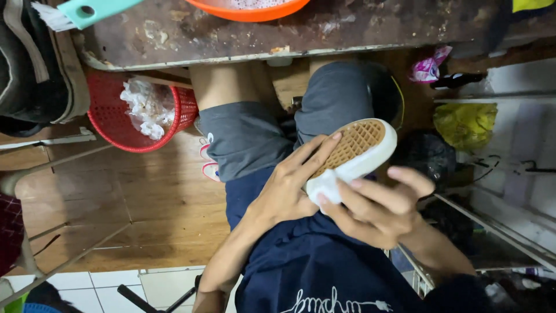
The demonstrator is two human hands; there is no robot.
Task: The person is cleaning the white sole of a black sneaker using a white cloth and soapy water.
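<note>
We are gripping the shoe (354,152) with our left hand (288,188), right hand (376,211) fingers closing on a white cloth (325,186); steady pressure should help.

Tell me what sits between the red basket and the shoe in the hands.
In the head view, the person's grey-shorted thigh lies between the red basket and the white shoe.

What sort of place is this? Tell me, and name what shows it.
Probably a cramped home wash or work corner: a worn table with an orange basin and scrub brush, and a red basket on a wood floor.
</note>
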